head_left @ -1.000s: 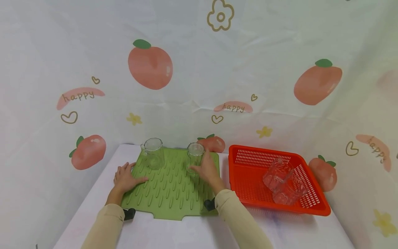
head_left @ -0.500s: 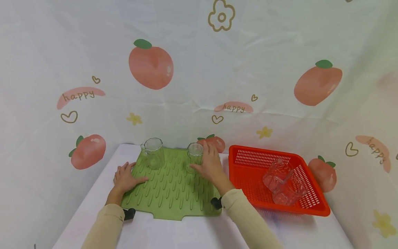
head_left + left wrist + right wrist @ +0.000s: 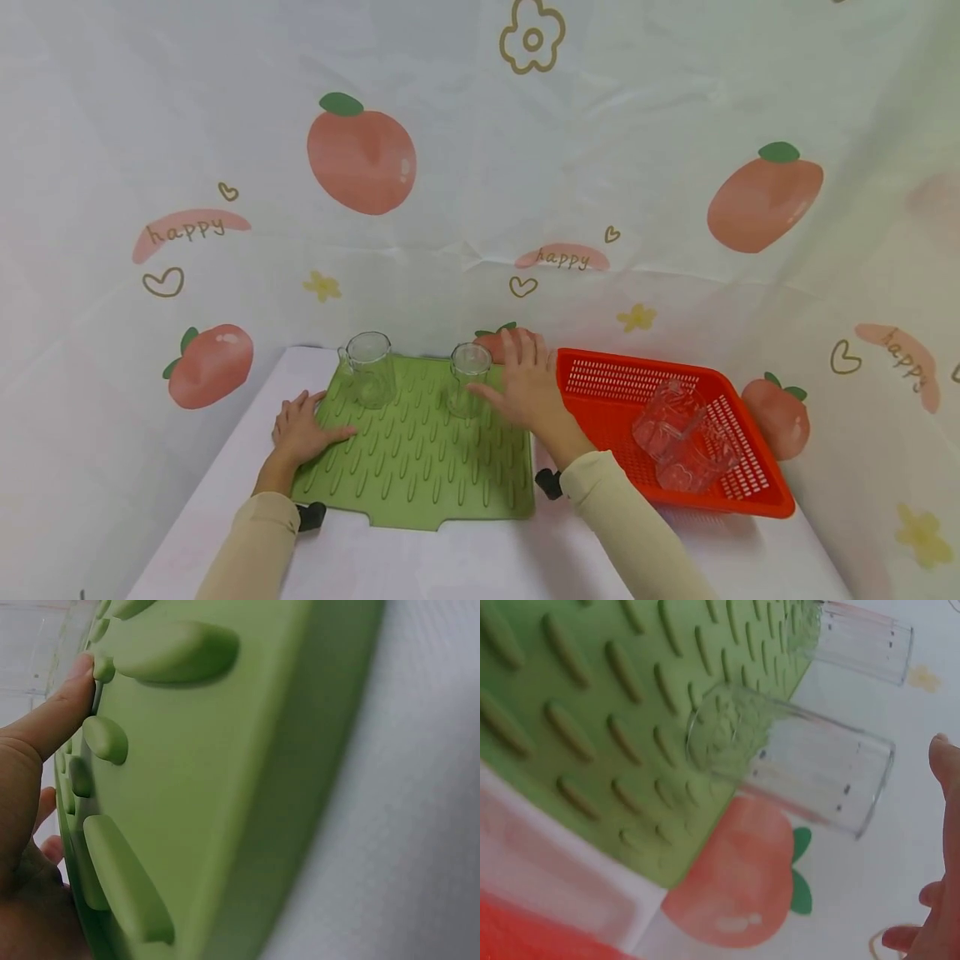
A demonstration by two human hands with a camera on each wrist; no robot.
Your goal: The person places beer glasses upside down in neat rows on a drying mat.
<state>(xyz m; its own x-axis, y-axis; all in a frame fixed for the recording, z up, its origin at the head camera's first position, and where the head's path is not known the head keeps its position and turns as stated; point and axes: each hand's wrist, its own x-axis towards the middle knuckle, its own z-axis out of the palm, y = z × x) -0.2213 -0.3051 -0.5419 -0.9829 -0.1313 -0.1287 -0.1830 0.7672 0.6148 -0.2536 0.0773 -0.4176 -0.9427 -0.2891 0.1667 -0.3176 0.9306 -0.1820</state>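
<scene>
On the ridged green drying mat (image 3: 420,467) stand two clear glass mugs upright. One glass mug (image 3: 372,375) is at the back left, its handle to the left. The other glass mug (image 3: 468,383) stands at the back right. My left hand (image 3: 300,429) rests at the mat's left edge; its thumb lies on the ridged surface and its fingers are spread beyond the edge. Just right of the second mug, my right hand (image 3: 531,387) is raised with spread fingers, holding nothing. The right wrist view shows this hand apart from the glass mug (image 3: 795,761).
A red plastic basket (image 3: 600,362) stands right of the mat, with two clear glass mugs (image 3: 693,462) lying in its right part. A white cloth wall (image 3: 450,283) printed with fruit rises directly behind the mat. The white tabletop (image 3: 450,567) shows in front.
My right hand has let go of the right glass mug and drawn away to the right, its fingers spreading. The mug stays standing on the mat. My left hand has not moved.
</scene>
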